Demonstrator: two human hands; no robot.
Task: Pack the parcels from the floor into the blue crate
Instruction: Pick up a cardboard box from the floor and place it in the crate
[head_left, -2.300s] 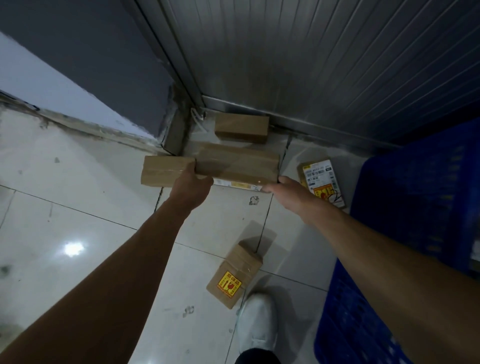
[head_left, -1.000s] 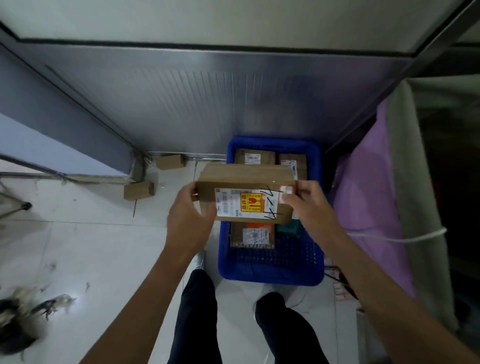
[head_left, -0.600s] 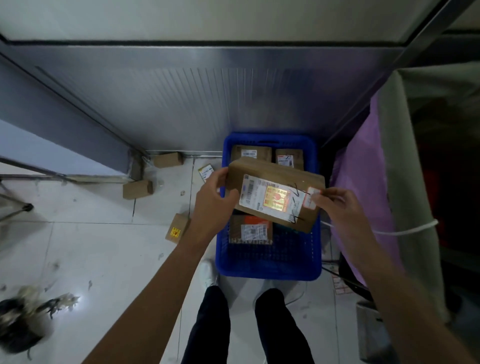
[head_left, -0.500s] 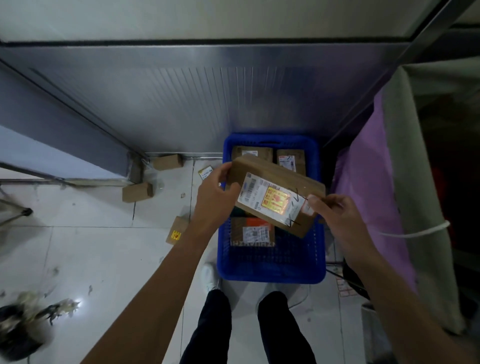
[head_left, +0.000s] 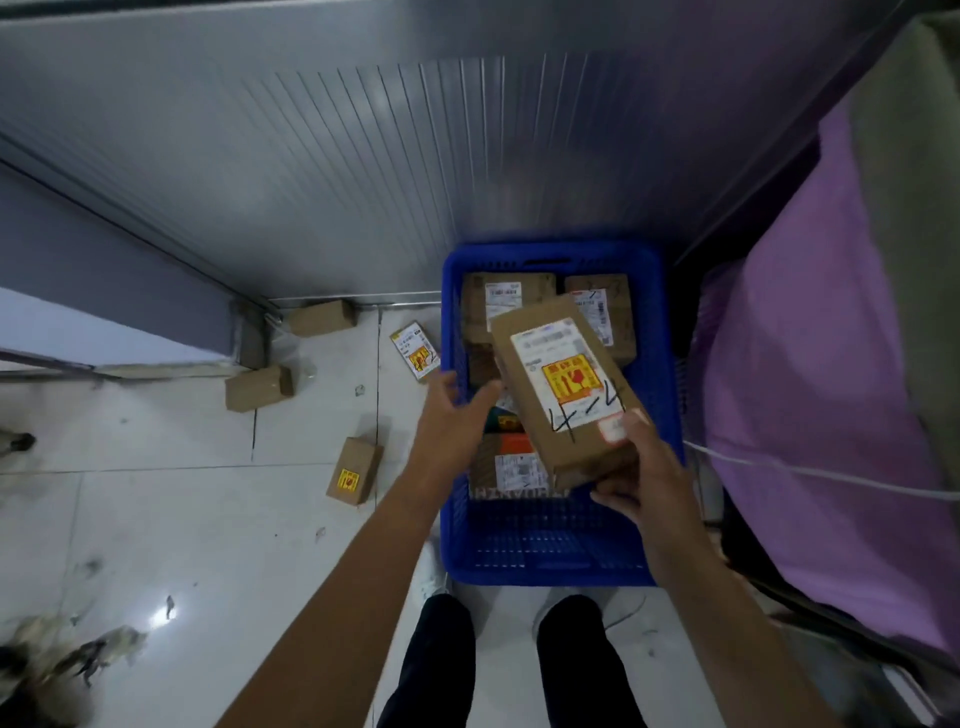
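In the head view, the right hand (head_left: 636, 475) grips the near end of a long brown cardboard parcel (head_left: 563, 395), thumb pressed on its labelled top face and fingers curled under the lower edge. The parcel is tilted, its far end pointing toward the upper left, and it hangs over the middle of the blue plastic mesh crate (head_left: 550, 551), which sits right of centre in the frame against the base of a ribbed grey metal wall (head_left: 395, 156). The parcel's white shipping label carries a yellow and red sticker and black handwritten marks.

The left hand (head_left: 452, 415) is open with fingers spread, holding nothing, just left of the parcel and over the crate's left rim; whether a fingertip touches the parcel cannot be told.

Inside the crate lie other brown labelled boxes: two at the far end (head_left: 506, 301) and one nearer, under the held parcel (head_left: 506, 470).

Left of the crate, on the white tiled floor (head_left: 182, 519), four parcels remain: a plain brown box at the foot of the wall (head_left: 322, 318), another plain brown box to its lower left (head_left: 258, 387), a small flat labelled packet just beside the crate's left side (head_left: 415, 351), and a small brown box with a yellow sticker lower down (head_left: 355, 470).

A purple cloth (head_left: 831, 364) fills the right of the frame. Dark trouser legs (head_left: 441, 670) stand at the bottom centre.
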